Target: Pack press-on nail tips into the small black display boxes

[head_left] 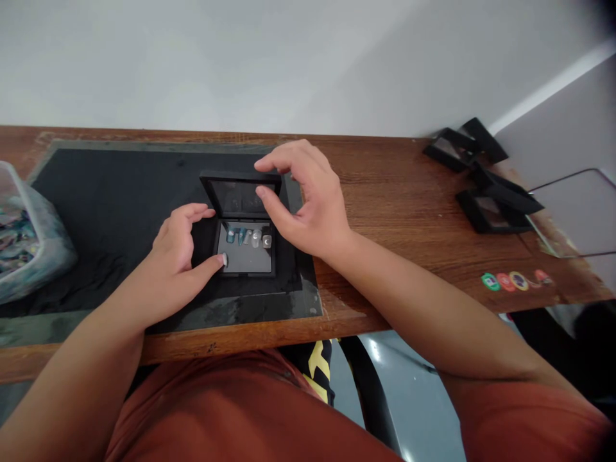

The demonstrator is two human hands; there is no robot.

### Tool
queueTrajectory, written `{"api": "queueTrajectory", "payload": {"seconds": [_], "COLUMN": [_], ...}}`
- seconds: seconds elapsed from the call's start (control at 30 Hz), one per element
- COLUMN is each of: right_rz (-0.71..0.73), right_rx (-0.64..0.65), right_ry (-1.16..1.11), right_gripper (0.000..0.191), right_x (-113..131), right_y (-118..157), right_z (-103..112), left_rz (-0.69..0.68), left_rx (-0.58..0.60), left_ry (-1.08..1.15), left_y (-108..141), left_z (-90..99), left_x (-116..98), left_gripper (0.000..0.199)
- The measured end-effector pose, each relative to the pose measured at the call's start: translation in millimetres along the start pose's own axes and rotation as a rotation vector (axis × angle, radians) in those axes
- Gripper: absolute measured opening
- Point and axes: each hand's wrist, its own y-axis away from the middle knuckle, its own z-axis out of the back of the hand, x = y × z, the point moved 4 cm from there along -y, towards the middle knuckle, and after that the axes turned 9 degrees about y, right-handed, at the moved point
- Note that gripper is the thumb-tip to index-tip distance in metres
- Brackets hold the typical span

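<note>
A small black case (274, 256) stands on the dark mat with its windowed lid (235, 196) raised. On its grey pad (248, 260) lies a row of several press-on nails (242, 236), some teal, some silvery or clear, one dark. My left hand (178, 256) is at the case's left side, fingers stretched toward the hinge and thumb at the near left corner; a whitish piece or nail shows at the thumb tip. Around the lid's upper right edge, my right hand (310, 199) curves with thumb and forefinger apart, hiding part of the case's right side.
A translucent plastic tub (38, 231) full of small colourful pieces stands at the left. More black cases (495, 202) lie open at the table's far right, with several round stickers (517, 280) nearer me. Behind the wooden table (385, 192) rises a pale wall.
</note>
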Motion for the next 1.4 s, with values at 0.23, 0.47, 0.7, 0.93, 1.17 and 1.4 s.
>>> {"api": "queueTrajectory", "payload": {"seconds": [0.23, 0.47, 0.7, 0.93, 1.17, 1.4], "right_rz": [0.014, 0.032, -0.051, -0.054, -0.042, -0.026], "right_rx": [-0.001, -0.006, 0.069, 0.072, 0.062, 0.06], "right_ry": [-0.042, -0.016, 0.02, -0.012, -0.008, -0.029], "right_gripper": [0.015, 0.016, 0.017, 0.016, 0.02, 0.021], "right_x": [2, 3, -1, -3, -2, 0], "right_y": [1, 0, 1, 2, 3, 4], "right_z": [2, 2, 0, -2, -1, 0], "left_rz": [0.001, -0.109, -0.189, -0.286, -0.323, -0.341], "left_rx": [0.026, -0.119, -0.091, 0.025, 0.049, 0.072], "left_ry": [0.009, -0.162, -0.227, -0.235, -0.164, -0.162], "left_y": [0, 0, 0, 0, -1, -2], "left_z": [6.9, 17.7, 16.1, 13.9, 18.0, 21.8], "left_x": [-11, -34, -39, -39, -38, -41], "left_gripper": [0.066, 0.056, 0.014, 0.019, 0.013, 0.011]}}
